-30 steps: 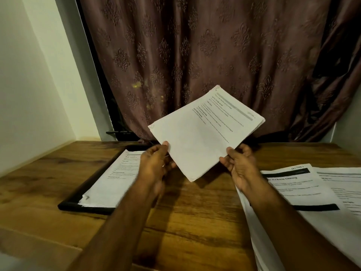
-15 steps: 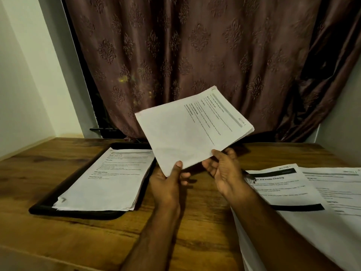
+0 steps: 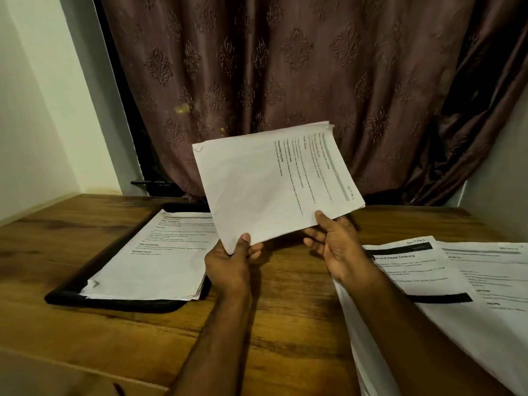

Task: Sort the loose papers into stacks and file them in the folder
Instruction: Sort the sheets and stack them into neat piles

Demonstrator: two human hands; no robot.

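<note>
Squaring a sheaf before it goes into the folder

The folder (image 3: 68, 292) lies open at left on the table (image 3: 285, 324) with a stack (image 3: 154, 258) in it; the left hand (image 3: 228, 264) pinches the raised sheaf (image 3: 274, 184) at its lower corner, the right hand (image 3: 334, 247) steadies the bottom edge, thumb on top. Loose papers (image 3: 428, 278) lie right. Best tap the edges flush, then lower it squarely onto the stack.
</note>
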